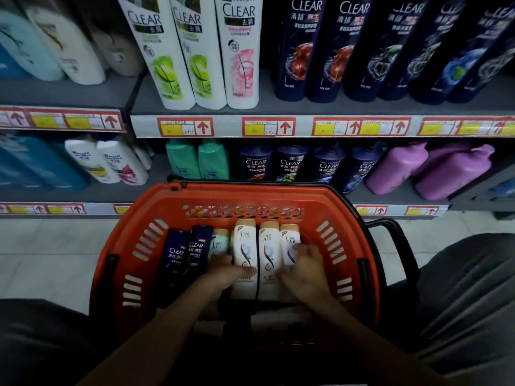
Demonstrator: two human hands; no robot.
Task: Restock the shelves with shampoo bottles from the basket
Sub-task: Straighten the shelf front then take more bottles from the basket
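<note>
Both my hands are down inside the red basket (345, 218), which sits in front of me between my knees with its black handle (401, 246) swung out to the right. It holds a row of shampoo bottles lying side by side with caps toward the shelves: two dark blue bottles (185, 253) on the left, then a pale green bottle (218, 243), then three white bottles with tan caps. My left hand (225, 274) lies over the lower part of the green bottle, and its thumb reaches across the first white bottle (245, 246); the fingers curl down between the two, but I cannot tell whether they have closed on either. My right hand (303, 270) covers the lower half of the rightmost white bottle (289, 240), fingers bent over its front, and whether that is a true hold is also unclear. The middle white bottle (269, 249) lies untouched between my hands. Beyond the basket, the lower shelf (390, 196) carries teal, dark blue and purple bottles; the upper shelf (278, 110) holds tall white and dark blue ones above red and yellow price tags (269, 126).
</note>
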